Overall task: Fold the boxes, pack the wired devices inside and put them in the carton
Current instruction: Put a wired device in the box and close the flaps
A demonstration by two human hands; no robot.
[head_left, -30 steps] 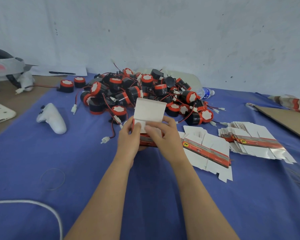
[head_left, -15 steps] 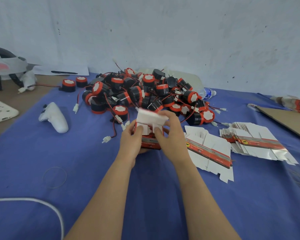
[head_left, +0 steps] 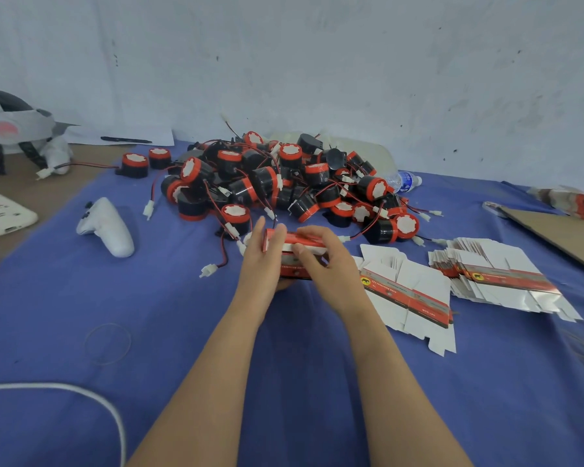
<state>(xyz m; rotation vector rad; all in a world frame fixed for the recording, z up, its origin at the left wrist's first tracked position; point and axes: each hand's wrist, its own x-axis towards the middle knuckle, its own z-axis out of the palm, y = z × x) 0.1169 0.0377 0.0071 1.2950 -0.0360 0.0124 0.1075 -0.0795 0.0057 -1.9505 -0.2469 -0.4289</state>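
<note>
A small red and white box (head_left: 292, 264) sits between my hands over the blue cloth, its top flap folded down. My left hand (head_left: 263, 257) holds its left side, fingers stretched up along it. My right hand (head_left: 327, 261) grips the right side, with fingers curled over the lid and the thumb on the front. A heap of black and red wired devices (head_left: 284, 187) lies just behind. Flat unfolded boxes lie in one stack (head_left: 408, 291) to the right and another stack (head_left: 496, 274) farther right.
A white controller (head_left: 107, 227) lies on the blue cloth (head_left: 149, 315) at the left. A white cable (head_left: 81, 396) curves at the bottom left. A brown cardboard sheet (head_left: 560, 234) lies at the far right. A plastic bottle (head_left: 403, 180) rests behind the heap.
The box's white top flap stood upright a second ago; it has been folded down and now lies closed under my right fingers.
</note>
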